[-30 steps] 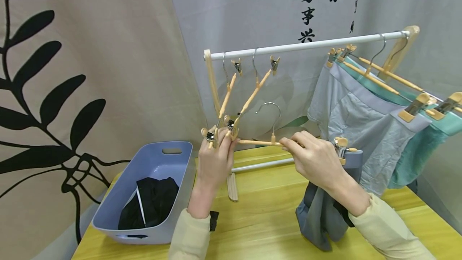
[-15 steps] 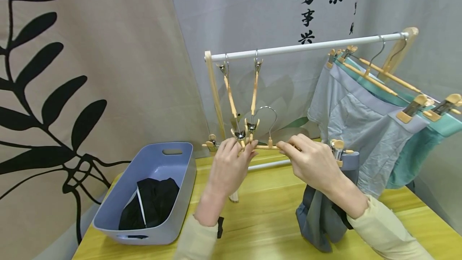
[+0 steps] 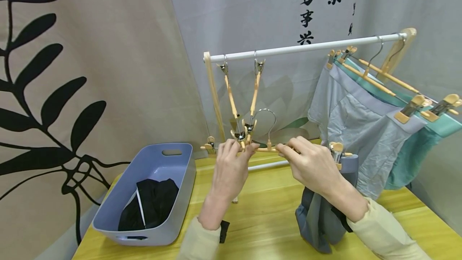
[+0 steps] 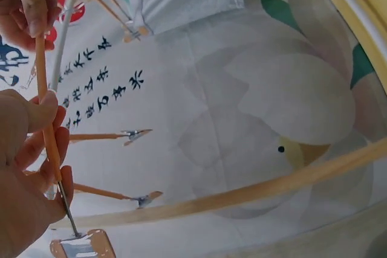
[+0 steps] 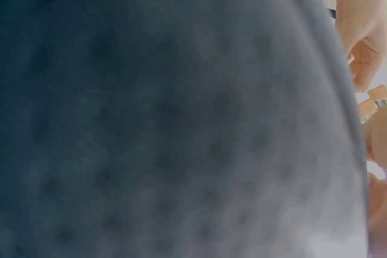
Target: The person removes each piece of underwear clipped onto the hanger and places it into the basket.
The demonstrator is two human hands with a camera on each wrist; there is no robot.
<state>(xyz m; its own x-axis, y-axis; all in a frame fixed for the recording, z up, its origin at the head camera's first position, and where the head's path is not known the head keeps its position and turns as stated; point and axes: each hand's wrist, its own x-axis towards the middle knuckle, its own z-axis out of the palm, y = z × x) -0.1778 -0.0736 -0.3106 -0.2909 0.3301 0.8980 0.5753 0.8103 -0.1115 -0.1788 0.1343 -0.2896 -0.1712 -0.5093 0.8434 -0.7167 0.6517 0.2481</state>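
Note:
Both hands hold one wooden clip hanger [image 3: 268,149] level below the rack, its metal hook standing up between them. The left hand [image 3: 231,167] grips the bar left of the hook; in the left wrist view, the fingers of the left hand [image 4: 30,155] curl round the bar near an end clip [image 4: 83,246]. The right hand [image 3: 312,163] pinches the bar right of the hook. A dark grey garment [image 3: 325,216] hangs from the hanger's right clip; grey fabric [image 5: 181,113] fills most of the right wrist view. The hanger's left clip [image 3: 210,144] shows beyond the left hand.
A rack with a white rail [image 3: 288,50] stands at the back. Two bare hangers hang at its left, their lower clips by the left hand. Grey shorts [image 3: 346,119] and green shorts [image 3: 411,155] hang at its right. A blue basket [image 3: 184,183] at left contains black cloth [image 3: 157,202].
The left hand has moved right along the hanger bar, toward the hook, uncovering the left clip. The two bare hangers have swung round on the rail. The right hand keeps its hold.

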